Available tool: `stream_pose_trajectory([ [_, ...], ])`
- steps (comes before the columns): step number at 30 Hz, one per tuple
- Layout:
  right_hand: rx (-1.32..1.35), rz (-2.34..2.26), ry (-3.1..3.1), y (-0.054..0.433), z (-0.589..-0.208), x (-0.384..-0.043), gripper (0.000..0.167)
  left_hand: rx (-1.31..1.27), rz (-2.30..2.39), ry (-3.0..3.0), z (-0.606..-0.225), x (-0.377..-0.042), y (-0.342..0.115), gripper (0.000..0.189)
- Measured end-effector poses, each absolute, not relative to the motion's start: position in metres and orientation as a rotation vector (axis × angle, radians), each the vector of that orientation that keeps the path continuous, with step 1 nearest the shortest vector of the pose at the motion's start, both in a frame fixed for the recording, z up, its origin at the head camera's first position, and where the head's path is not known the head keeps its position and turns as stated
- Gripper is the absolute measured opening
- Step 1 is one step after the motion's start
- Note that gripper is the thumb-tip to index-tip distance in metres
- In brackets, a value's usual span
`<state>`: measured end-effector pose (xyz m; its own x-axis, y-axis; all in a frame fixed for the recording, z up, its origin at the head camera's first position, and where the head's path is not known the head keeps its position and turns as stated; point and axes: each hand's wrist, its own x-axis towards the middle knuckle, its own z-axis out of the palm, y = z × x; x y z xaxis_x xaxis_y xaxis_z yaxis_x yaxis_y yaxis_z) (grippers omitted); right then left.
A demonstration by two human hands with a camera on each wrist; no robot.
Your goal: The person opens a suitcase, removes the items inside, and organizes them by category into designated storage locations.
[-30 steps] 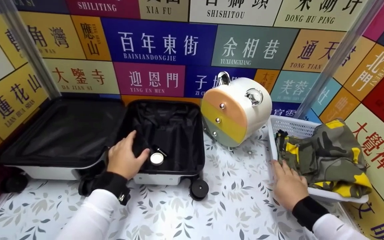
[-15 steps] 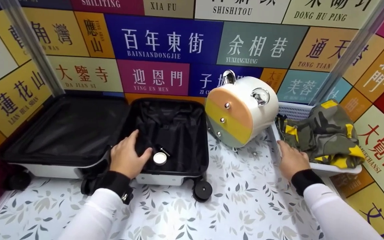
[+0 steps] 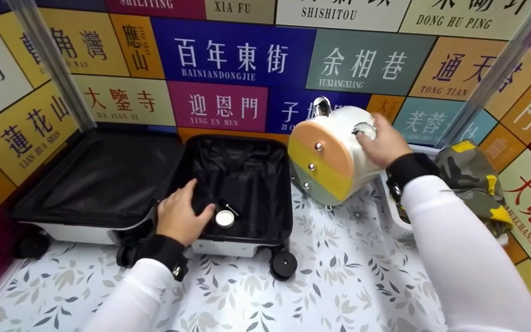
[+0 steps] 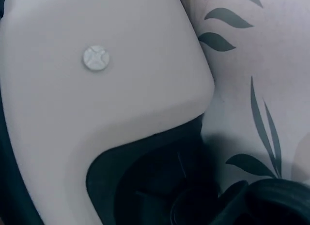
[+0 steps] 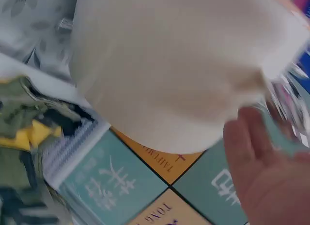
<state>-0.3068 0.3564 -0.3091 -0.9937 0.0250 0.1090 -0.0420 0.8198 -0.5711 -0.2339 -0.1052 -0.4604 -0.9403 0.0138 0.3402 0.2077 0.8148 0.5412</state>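
Observation:
A round, drum-shaped white box (image 3: 321, 159) has an orange, yellow and green front with small silver knobs and two chrome ear-like domes. My right hand (image 3: 383, 142) is at its right chrome dome (image 3: 368, 130), thumb in front and fingers behind. In the right wrist view, the fingers (image 5: 247, 133) reach toward the chrome part beside the white side; blur hides whether they touch. To the left lies a spread suitcase (image 3: 247, 185) with black lining. My left hand (image 3: 180, 214) lies over its near inner edge, fingers extended, beside a small round white-topped tin (image 3: 225, 218) and a short dark tube (image 3: 231, 209).
The suitcase's other half (image 3: 95, 180) lies at the left. A white basket (image 3: 401, 226) with camouflage clothing (image 3: 470, 177) stands at the right, partly behind my right arm. Walls with printed signs (image 3: 228, 55) enclose the leaf-patterned surface (image 3: 339, 286).
My right hand has left the basket's near side and moved up and left to the drum-shaped box. The basket shifted away from me first. The left hand stays put.

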Motion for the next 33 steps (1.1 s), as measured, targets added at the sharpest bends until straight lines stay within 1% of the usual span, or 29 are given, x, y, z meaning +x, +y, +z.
stream_pose_trajectory([
  [2, 0.002, 0.8, -2.923, 0.345, -0.311, -0.32, 0.062, -0.158, -0.848, -2.674, -0.46, -0.232, -0.108, 0.079],
  [4, -0.001, 0.694, -2.937, 0.343, -0.312, -0.327, 0.05, -0.155, -0.85, -2.676, -0.46, -0.232, -0.108, 0.079],
  [6, 0.005, 0.641, -2.934, 0.349, -0.31, -0.327, 0.041, -0.155, -0.855, -2.677, -0.459, -0.232, -0.107, 0.079],
  [7, 0.025, 0.608, -2.944, 0.352, -0.308, -0.327, 0.04, -0.154, -0.855, -2.678, -0.459, -0.232, -0.107, 0.078],
  [12, 0.148, 0.598, -2.991, 0.365, -0.304, -0.323, 0.037, -0.158, -0.856, -2.685, -0.459, -0.231, -0.109, 0.078],
  [19, 0.177, 0.613, -3.095, 0.388, -0.296, -0.315, 0.035, -0.165, -0.845, -2.706, -0.461, -0.231, -0.108, 0.08],
  [24, 0.176, 0.384, -3.233, 0.395, -0.28, -0.311, 0.033, -0.166, -0.834, -2.72, -0.463, -0.231, -0.107, 0.079],
  [29, 0.204, 0.156, -3.197, 0.388, -0.278, -0.312, 0.039, -0.164, -0.817, -2.714, -0.465, -0.232, -0.107, 0.078],
  [33, 0.159, 0.245, -3.037, 0.381, -0.292, -0.306, 0.043, -0.161, -0.819, -2.717, -0.466, -0.232, -0.106, 0.078],
])
